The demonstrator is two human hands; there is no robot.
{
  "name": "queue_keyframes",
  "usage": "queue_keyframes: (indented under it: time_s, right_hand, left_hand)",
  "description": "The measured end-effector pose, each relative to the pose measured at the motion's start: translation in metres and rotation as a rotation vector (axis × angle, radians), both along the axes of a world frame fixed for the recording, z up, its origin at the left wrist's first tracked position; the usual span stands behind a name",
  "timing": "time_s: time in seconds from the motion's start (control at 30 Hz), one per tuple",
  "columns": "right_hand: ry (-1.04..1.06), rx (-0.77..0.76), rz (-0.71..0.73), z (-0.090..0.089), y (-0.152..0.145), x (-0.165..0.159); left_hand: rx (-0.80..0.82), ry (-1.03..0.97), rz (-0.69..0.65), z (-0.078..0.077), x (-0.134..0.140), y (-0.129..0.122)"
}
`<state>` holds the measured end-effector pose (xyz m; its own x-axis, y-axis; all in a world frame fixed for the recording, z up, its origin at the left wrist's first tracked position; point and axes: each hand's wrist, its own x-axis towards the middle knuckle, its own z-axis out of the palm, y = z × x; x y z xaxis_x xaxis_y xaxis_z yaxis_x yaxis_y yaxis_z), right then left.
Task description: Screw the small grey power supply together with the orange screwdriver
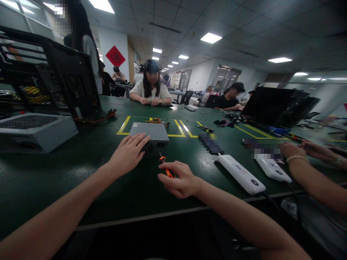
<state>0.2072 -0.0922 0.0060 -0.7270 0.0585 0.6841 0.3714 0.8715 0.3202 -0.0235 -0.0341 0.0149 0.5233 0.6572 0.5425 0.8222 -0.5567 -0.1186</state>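
Screwdriver [162, 159], one, with orange-and-black handle and thin metal shaft, gripped in the curled fingers of the right hand [180, 179]; tip beside one smooth grey metal box [153, 130] with round fan grille, contact impossible to tell. Box well in from the near edge of the green worktop [130, 202], left hand [130, 150] laid over it, fingers extended. Nearer that edge, rightward, two rounded white plastic devices [240, 173]; far left, one perforated-topped grey metal box [58, 135].

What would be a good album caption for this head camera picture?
Left hand on a grey box, right hand pointing a screwdriver at its near face, over a green table.
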Motion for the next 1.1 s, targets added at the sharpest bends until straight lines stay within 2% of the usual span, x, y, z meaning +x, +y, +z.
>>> queue_keyframes:
  time_s: [0.1, 0.27, 0.37, 0.47, 0.7, 0.83, 0.93, 1.1]
  right_hand:
    - [-0.01, 0.05, 0.033, 0.0, -0.002, 0.0]
    - [-0.02, -0.035, 0.043, -0.002, -0.002, 0.002]
    - [-0.041, 0.003, 0.051, 0.0, -0.003, 0.0]
    - [0.023, 0.024, 0.062, 0.001, -0.002, -0.002]
    - [0.057, -0.125, 0.094, -0.001, 0.0, -0.002]
    - [-0.029, -0.088, 0.049, 0.002, -0.003, -0.004]
    - [0.003, -0.08, 0.047, 0.001, -0.003, -0.005]
    - [0.095, -0.219, 0.113, -0.006, 0.0, -0.005]
  left_hand:
    - [0.017, 0.008, -0.001, 0.0, -0.002, 0.001]
    - [0.029, 0.023, 0.008, 0.0, -0.006, 0.002]
    - [0.024, 0.023, 0.012, -0.001, -0.007, 0.003]
    - [0.024, 0.029, 0.024, -0.001, -0.006, 0.002]
    - [0.002, -0.023, 0.025, -0.002, -0.004, 0.001]
    - [0.014, -0.039, 0.034, -0.002, -0.002, -0.001]
    - [0.037, -0.059, 0.035, -0.002, 0.001, -0.003]
    - [0.058, -0.071, -0.026, -0.002, 0.007, 0.001]
